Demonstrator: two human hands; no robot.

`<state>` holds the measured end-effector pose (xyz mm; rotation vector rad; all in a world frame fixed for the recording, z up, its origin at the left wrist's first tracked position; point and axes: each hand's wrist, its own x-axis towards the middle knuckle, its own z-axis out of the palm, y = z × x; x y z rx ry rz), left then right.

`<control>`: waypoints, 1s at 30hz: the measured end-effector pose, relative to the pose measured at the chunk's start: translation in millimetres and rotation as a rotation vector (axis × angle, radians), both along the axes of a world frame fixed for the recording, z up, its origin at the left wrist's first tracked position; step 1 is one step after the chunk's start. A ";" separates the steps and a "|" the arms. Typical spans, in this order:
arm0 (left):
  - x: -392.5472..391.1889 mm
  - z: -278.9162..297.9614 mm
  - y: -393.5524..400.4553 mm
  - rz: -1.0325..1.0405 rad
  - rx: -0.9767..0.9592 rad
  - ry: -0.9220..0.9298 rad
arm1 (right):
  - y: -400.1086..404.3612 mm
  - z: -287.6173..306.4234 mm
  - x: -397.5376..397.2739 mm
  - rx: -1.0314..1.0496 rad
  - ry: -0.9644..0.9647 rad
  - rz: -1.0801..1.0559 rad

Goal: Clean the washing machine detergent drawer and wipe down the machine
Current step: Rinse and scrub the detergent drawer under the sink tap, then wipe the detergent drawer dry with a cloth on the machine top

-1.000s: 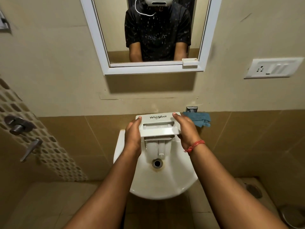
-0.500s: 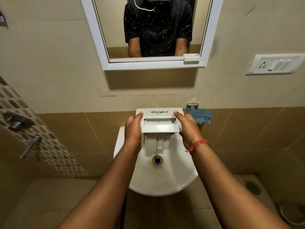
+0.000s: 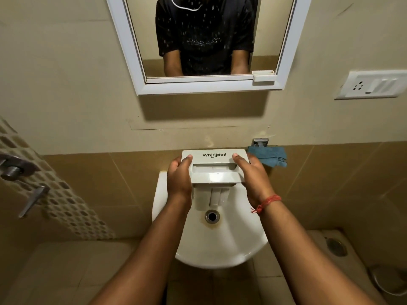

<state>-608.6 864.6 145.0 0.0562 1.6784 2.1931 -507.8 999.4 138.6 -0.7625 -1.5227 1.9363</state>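
Detergent drawer: I hold the white detergent drawer (image 3: 214,170) over the back half of the sink (image 3: 222,245), its front panel with the Whirlpool logo facing up at me and its compartments hanging down toward the drain (image 3: 212,216).
Left hand: my left hand (image 3: 178,180) wraps the drawer's left edge, thumb lying on the front panel near its top left corner, fingers curled behind out of sight.
Right hand: my right hand (image 3: 255,179) clasps the right edge the same way, thumb on the panel beside the logo; a red thread band (image 3: 267,203) sits on that wrist.
Sink: white, rounded, fixed against the tiled wall, the drain in the middle of the bowl just below the drawer's lower end.
Cloth: a blue cloth (image 3: 269,155) lies at the sink's back right corner, just beside my right hand, under a metal tap (image 3: 260,142).
Mirror: a white-framed mirror (image 3: 207,86) hangs on the wall above the sink and reflects my black shirt and forearms.
Wall: a white switch plate (image 3: 374,84) sits right of the mirror; metal valve handles (image 3: 19,179) stick out on the left wall.
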 end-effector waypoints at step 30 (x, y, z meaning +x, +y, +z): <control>-5.4 -59.1 24.5 0.108 -0.009 -0.300 | 168.5 -62.0 -11.3 1.247 -0.994 0.206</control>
